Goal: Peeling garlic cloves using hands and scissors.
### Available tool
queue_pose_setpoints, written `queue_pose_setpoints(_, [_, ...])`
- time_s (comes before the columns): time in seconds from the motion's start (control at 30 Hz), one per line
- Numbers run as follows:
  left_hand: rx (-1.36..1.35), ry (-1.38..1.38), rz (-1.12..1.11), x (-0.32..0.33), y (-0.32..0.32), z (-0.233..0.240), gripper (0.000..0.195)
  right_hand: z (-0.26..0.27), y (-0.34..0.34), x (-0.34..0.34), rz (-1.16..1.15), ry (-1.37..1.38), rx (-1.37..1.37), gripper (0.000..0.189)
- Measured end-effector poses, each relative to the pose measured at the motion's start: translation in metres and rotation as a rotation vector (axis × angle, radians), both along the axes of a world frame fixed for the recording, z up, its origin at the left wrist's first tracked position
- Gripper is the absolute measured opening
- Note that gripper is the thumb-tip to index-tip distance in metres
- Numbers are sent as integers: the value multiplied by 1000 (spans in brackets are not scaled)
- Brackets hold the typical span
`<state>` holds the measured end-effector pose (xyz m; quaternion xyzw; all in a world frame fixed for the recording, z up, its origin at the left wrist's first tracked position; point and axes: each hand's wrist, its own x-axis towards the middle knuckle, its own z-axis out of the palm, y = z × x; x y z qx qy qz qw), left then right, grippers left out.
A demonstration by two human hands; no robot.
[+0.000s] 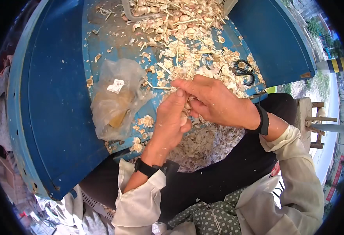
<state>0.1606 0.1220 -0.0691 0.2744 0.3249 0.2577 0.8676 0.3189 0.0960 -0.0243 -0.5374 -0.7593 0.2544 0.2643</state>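
Observation:
Just above the lap, both hands meet around a partly hidden garlic bulb [184,117]. My left hand [169,117] has its fingers curled round the bulb, and pale cloves show between thumb and fingers. From the other side, my right hand [218,101] grips the top of the same garlic, its fingertips against my left thumb. A thin dry garlic stem [158,87] sticks out to the left at the fingertips. Loose garlic skins [183,64] cover the blue metal surface [155,102] beyond the hands.
Left of the hands lies a clear plastic bag [110,111] with a labelled sticker. Black-handled scissors [243,72] rest among skins at right. Separated cloves [186,25] are heaped at the far end. Blue side panels [57,88] rise around; more skins [201,147] lie below, between the knees.

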Motion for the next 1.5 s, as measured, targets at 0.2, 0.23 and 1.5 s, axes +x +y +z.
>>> queue_pose_setpoints(0.2, [-102,-197,22,-5,3,-8,30,2,10,13,-10,205,-76,30])
queue_pose_setpoints(0.23, [-118,-233,11,-6,3,-7,31,-1,11,12,-79,392,-176,24])
queue_pose_setpoints(1.5, [-474,-558,294,-12,22,-22,25,-57,174,71,24,-451,154,17])
